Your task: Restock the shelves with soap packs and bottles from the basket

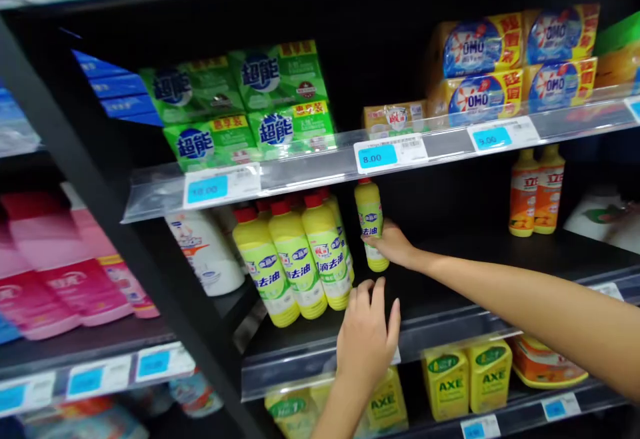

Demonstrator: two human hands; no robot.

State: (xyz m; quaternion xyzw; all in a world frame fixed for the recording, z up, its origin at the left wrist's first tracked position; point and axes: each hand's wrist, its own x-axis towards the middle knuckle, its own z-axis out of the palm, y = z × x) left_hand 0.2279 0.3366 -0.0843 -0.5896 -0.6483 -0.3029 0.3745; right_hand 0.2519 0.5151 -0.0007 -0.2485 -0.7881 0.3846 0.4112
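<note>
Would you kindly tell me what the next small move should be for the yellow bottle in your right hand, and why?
I would probably slide the yellow bottle in the right hand slightly left, against the row of matching bottles, because a narrow gap still separates it from them. The left hand is free, just below it.

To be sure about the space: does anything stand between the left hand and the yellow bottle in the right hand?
Nothing visible does. The left hand is just below the yellow plastic bottle held by the right hand, and only the black shelf shows behind the small gap.
</note>
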